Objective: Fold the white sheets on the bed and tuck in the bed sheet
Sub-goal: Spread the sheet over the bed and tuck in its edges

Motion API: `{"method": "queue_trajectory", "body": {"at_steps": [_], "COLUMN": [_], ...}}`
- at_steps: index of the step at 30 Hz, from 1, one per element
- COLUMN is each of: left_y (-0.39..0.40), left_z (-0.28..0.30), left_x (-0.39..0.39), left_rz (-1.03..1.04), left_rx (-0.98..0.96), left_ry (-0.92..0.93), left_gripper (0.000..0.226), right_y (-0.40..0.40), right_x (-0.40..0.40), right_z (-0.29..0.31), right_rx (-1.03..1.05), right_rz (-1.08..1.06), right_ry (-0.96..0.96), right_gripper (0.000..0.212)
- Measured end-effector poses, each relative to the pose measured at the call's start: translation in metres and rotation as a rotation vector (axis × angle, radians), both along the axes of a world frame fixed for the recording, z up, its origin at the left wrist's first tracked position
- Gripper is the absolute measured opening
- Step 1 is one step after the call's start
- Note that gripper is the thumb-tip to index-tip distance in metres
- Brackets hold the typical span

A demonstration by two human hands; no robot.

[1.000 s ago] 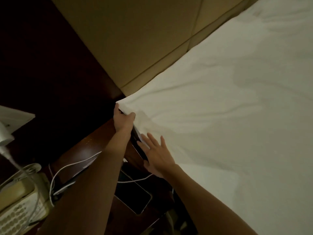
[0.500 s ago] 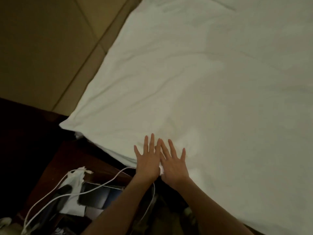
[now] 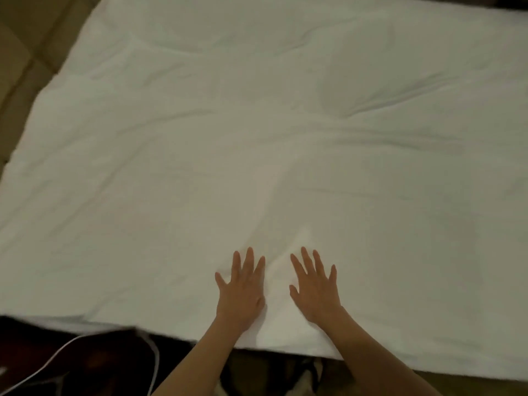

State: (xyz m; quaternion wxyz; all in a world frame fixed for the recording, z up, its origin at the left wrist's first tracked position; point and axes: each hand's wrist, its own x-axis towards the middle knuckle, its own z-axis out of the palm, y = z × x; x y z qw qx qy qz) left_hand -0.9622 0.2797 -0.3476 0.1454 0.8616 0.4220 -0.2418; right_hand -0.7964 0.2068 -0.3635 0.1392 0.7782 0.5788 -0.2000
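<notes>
A white bed sheet [image 3: 257, 138] covers the whole bed and fills most of the view, with shallow wrinkles running across it. My left hand [image 3: 241, 292] lies flat on the sheet near the bed's near edge, fingers straight and spread. My right hand [image 3: 314, 290] lies flat a little to its right, fingers also spread. A small ridge of cloth rises between the two hands. Neither hand grips the cloth. The sheet's near edge [image 3: 285, 345] hangs just over the mattress side.
A padded beige headboard [image 3: 17, 61] runs along the upper left. Below the bed's near edge at the lower left is dark wood with white cables [image 3: 155, 364] lying on it. The floor between my forearms is dim and cluttered.
My left hand let go of the sheet's corner by the headboard. Both hands moved right along the bed edge, came flat onto the sheet side by side, then spread slightly apart.
</notes>
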Motion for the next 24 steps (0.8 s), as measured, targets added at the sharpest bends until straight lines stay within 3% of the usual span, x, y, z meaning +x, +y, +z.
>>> {"method": "queue_trajectory", "body": {"at_steps": [5, 11, 13, 16, 24], "left_y": [-0.019, -0.002, 0.017, 0.043, 0.053], "left_z": [0.007, 0.062, 0.092, 0.151, 0.299], "left_x": [0.114, 0.235, 0.276, 0.336, 0.456], "left_rz": [-0.094, -0.188, -0.228, -0.250, -0.403], "left_rx": [0.010, 0.056, 0.074, 0.131, 0.253], "left_ry": [-0.063, -0.153, -0.197, -0.293, -0.486], "left_gripper": [0.104, 0.078, 0.071, 0.069, 0.056], "right_y": [-0.063, -0.061, -0.041, -0.015, -0.003], "right_x": [0.134, 0.230, 0.258, 0.300, 0.394], "right_z": [0.002, 0.061, 0.093, 0.148, 0.308], "right_rx": [-0.077, 0.079, 0.230, 0.285, 0.566], "right_rz": [-0.170, -0.262, -0.304, -0.402, -0.426], "right_ry": [-0.062, -0.079, -0.104, -0.017, -0.100], "right_gripper": [0.079, 0.069, 0.070, 0.062, 0.052]}}
